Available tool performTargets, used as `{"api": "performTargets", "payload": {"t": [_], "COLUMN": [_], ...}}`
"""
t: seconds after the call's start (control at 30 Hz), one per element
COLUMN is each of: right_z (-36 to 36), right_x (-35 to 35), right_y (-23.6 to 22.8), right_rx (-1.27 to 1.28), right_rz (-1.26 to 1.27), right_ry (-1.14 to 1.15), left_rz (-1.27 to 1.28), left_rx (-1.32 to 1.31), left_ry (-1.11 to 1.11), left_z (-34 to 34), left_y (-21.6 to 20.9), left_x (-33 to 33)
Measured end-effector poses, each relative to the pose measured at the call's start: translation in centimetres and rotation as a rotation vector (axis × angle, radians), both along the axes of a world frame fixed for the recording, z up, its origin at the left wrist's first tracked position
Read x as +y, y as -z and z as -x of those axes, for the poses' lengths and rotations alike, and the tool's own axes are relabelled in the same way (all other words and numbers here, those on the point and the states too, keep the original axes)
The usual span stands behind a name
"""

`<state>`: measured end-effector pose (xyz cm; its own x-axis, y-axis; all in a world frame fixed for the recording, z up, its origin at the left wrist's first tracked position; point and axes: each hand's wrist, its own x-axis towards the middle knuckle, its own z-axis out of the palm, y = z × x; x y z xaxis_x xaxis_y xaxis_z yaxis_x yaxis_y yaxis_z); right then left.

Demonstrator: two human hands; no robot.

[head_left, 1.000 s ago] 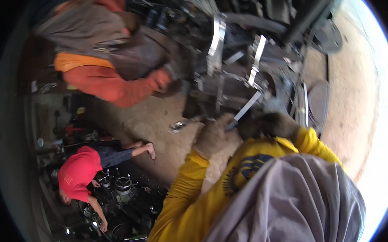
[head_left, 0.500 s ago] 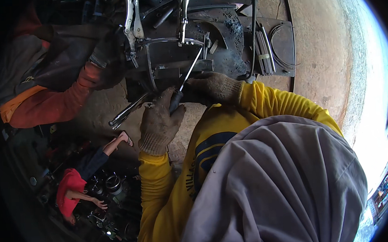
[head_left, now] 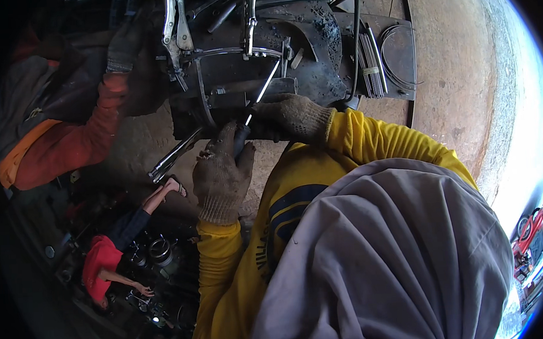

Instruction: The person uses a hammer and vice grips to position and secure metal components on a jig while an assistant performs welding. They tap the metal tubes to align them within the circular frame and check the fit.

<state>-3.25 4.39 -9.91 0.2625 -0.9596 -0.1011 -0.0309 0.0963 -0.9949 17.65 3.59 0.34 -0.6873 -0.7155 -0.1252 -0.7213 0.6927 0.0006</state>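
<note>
My left hand point(head_left: 221, 175), in a worn knit glove, closes around the dark handle point(head_left: 240, 140) of a tool with a thin, bright rod point(head_left: 268, 82). The rod slants up and right, its tip close to a curved metal frame point(head_left: 202, 90) on the dark work table. My right hand point(head_left: 296, 116), also gloved, lies at the table's near edge with its fingers curled. They cross the lower part of the rod; shadow hides what they grip. Two locking pliers point(head_left: 171, 36) point(head_left: 251, 23) are clamped on the frame's far bar.
At left, a co-worker's gloved hand point(head_left: 124, 51) is beside the table. A rod bundle point(head_left: 370, 66) and a wire coil point(head_left: 394, 55) lie on the right. Another metal clamp point(head_left: 174, 156) juts from the near edge. A person in red point(head_left: 101, 264) is farther off, lower left.
My right hand has shifted left and now covers part of the rod. My left hand keeps its hold on the handle. The co-worker's hand has moved up, away from the frame.
</note>
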Motion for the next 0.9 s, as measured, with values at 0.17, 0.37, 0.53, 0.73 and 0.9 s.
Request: {"api": "performTargets", "payload": {"t": [0.17,0.37,0.53,0.73,0.9], "right_z": [0.9,3.4,5.2,7.3,7.3], "right_x": [0.2,2.0,3.8,4.3,5.5], "right_y": [-1.5,-3.3,-5.7,-8.4,-8.8], "right_rx": [-0.465,-0.323,-0.019,0.654,0.811], "right_rz": [-0.677,-0.576,-0.276,0.676,0.719], "right_ry": [-0.023,-0.17,-0.122,0.371,0.163], "left_rz": [-0.168,-0.203,-0.268,0.133,-0.138], "left_rx": [0.009,0.103,0.189,0.016,0.214], "left_ry": [-0.242,-0.037,-0.064,0.367,0.114], "left_z": [2.0,1.0,4.4,7.6,10.6], "left_y": [-2.5,-6.9,-10.3,-8.7,-8.3], "left_x": [0.1,-0.7,-2.1,0.4,2.0]}}
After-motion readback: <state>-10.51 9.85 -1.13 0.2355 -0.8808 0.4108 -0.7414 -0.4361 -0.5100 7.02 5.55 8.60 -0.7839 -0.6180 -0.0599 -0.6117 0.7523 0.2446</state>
